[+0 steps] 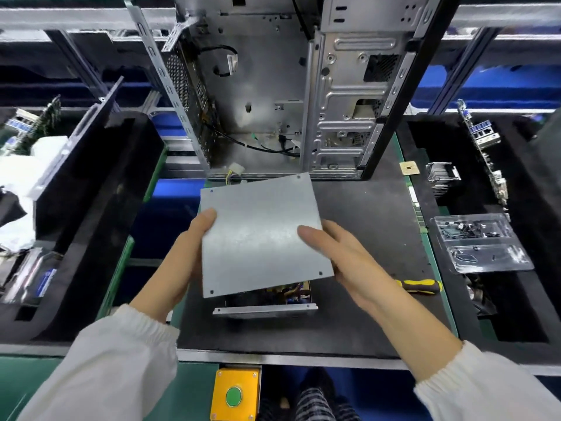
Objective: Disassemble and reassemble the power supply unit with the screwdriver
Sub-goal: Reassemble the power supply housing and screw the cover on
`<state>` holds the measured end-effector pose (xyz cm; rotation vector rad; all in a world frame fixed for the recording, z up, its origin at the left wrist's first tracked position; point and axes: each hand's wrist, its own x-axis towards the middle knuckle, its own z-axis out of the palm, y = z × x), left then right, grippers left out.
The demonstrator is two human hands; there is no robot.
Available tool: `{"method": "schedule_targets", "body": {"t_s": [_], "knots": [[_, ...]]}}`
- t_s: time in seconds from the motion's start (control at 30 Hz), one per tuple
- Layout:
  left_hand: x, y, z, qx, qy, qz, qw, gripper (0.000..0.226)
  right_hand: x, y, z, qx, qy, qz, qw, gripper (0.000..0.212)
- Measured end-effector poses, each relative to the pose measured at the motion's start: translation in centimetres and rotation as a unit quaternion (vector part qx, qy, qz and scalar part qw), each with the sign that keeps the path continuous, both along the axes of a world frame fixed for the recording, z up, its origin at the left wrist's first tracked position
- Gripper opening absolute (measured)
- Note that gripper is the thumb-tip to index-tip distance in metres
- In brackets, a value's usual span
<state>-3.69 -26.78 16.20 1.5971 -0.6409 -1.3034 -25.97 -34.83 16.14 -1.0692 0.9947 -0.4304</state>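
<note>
I hold the power supply's flat grey metal cover (258,229) in both hands, tilted above the unit. My left hand (188,253) grips its left edge with the thumb on top. My right hand (340,256) grips its right edge the same way. Under the cover sits the open power supply body (273,302) on the black mat, its coloured wires and front rim showing. The yellow and black screwdriver (420,285) lies on the mat to the right, apart from both hands.
An open computer case (273,86) stands upright behind the unit. A clear plastic tray (479,241) with screws sits at the right. Black foam bins (91,208) with parts flank the mat. A yellow box with a green button (235,393) is at the near edge.
</note>
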Motion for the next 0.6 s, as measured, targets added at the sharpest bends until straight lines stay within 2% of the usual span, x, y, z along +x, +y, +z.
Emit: {"method": "schedule_targets", "body": {"t_s": [0.07,0.3,0.37,0.43,0.5,0.57,0.6], "knots": [[-0.2,0.0,-0.3,0.019,-0.023,-0.012,0.999,0.058,-0.8,0.0,-0.5,-0.005,0.009,-0.015,1.0,0.077],[-0.1,0.0,-1.1,0.05,-0.049,-0.016,0.997,0.06,-1.7,1.9,-2.6,0.012,0.007,-0.014,1.0,0.066],[0.1,-0.2,-1.1,0.046,-0.056,-0.003,0.997,0.053,-1.5,2.1,-2.9,0.011,-0.005,-0.022,1.0,0.069],[0.5,-0.3,-1.2,0.044,-0.072,0.0,0.996,0.046,-1.5,2.0,-3.0,0.007,-0.006,-0.03,0.999,0.081],[0.7,-0.1,-1.2,0.055,-0.086,-0.01,0.995,0.053,-1.5,2.1,-3.1,0.008,0.001,-0.029,1.0,0.091],[0.7,0.6,-1.5,0.069,-0.08,-0.019,0.994,0.07,-1.5,2.2,-3.3,0.008,0.009,-0.022,1.0,0.09],[0.7,0.9,-1.8,0.07,-0.074,-0.027,0.994,0.072,-1.5,2.4,-3.5,0.012,0.015,-0.019,1.0,0.087]]}}
